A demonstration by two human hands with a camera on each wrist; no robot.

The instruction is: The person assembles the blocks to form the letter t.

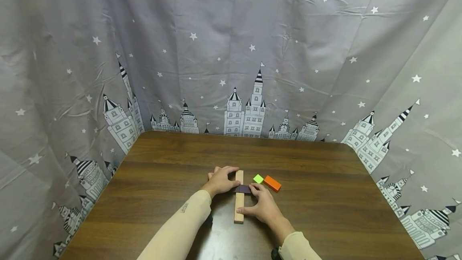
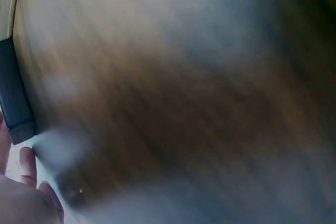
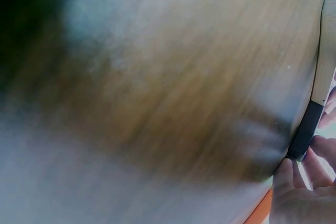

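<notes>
Two pale wooden blocks, a far one (image 1: 240, 177) and a near one (image 1: 239, 207), lie in line on the table, with a dark purple crosspiece (image 1: 245, 189) between them. My left hand (image 1: 221, 180) is spread at the left side, thumb against the crosspiece and forefinger reaching the far block's end. From the right, my right hand (image 1: 266, 206) touches the crosspiece's end with its fingertips, while its thumb rests at the near block. In the right wrist view, fingers sit against the end of the dark block (image 3: 305, 129). The left wrist view catches only part of the left hand.
Just right of the blocks, a lime green block (image 1: 258, 178) and an orange block (image 1: 272, 183) lie close together on the brown wooden table (image 1: 162, 163). A grey curtain (image 1: 231, 23) printed with stars and castles hangs behind the table and along its sides.
</notes>
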